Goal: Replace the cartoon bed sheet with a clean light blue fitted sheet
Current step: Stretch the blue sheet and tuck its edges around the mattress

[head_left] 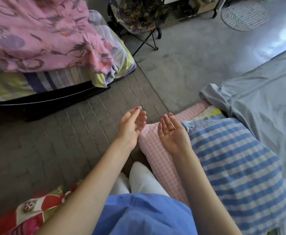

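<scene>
Both hands are empty and relaxed in front of the person, beside the bed with the light blue sheet.

The left hand (133,126) and the right hand (171,133) are held up with palms facing each other, fingers loosely bent, grasping nothing. The light blue fitted sheet (264,102) lies spread over the bed at 3 o'clock. A blue checked pillow (237,160) and a pink grid pillow (157,150) lie touching each other at 5 o'clock, at the edge of this sheet. A pink flowered quilt (42,34) is piled at 10 o'clock. A patterned cloth with red shapes (28,216) lies at 7 o'clock.
</scene>
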